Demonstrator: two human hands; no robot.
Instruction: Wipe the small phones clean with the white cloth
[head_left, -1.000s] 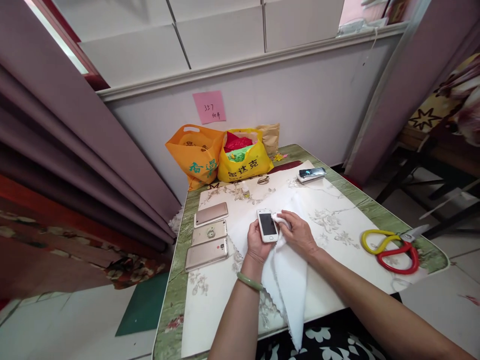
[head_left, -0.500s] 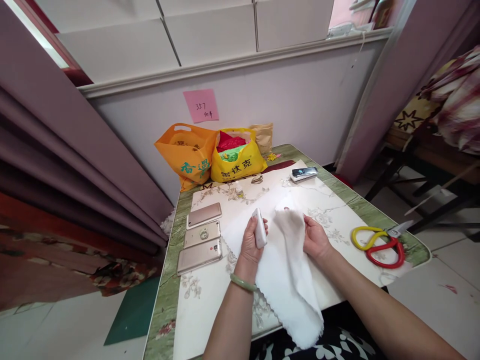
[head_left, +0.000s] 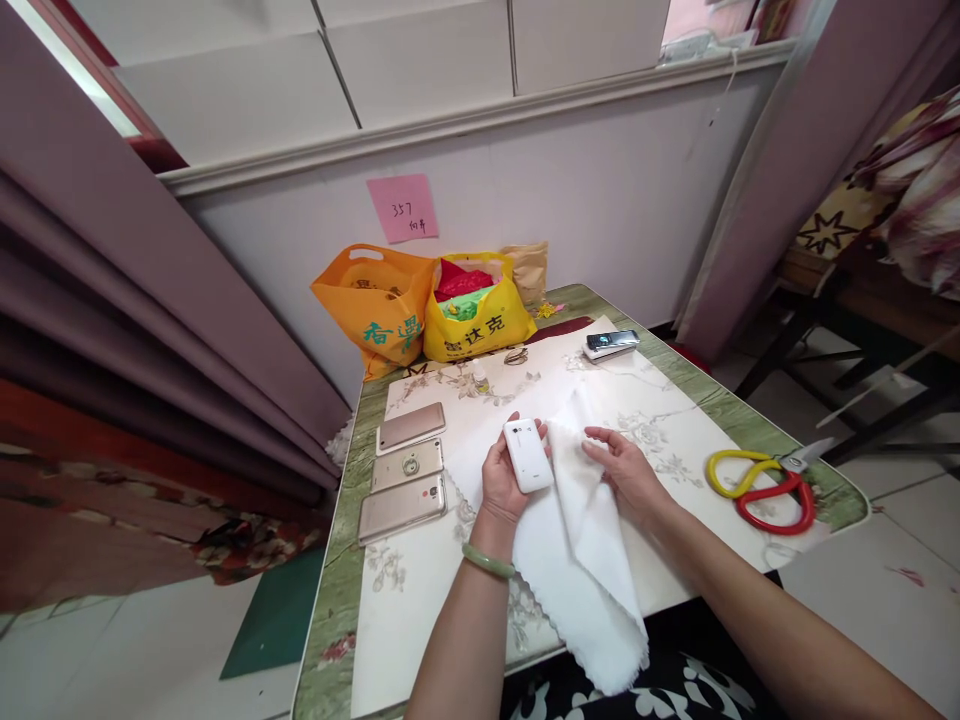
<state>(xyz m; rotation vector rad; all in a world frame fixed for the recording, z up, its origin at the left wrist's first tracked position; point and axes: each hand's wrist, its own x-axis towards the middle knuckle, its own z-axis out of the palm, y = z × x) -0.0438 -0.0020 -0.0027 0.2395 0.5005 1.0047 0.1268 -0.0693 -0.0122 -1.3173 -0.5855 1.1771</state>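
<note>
- At the far left corner of the table stands an orange bag.
- Along the left edge lie three phones in a row; the middle one bears a ring on its back.
- By the far edge, touching the orange bag, is a yellow bag holding red and green material.
- Your left hand, with a green bangle at the wrist, grasps a white phone above the middle of the table, its back turned up.
- Right beside that phone, a white cloth trails over the near edge.
- Near the far right corner, a dark phone lies on something white.
- Your right hand is at the cloth, fingers loosely bent; you cannot tell whether they pinch it.
- At the near right corner lie scissors with one yellow and one red handle.
</note>
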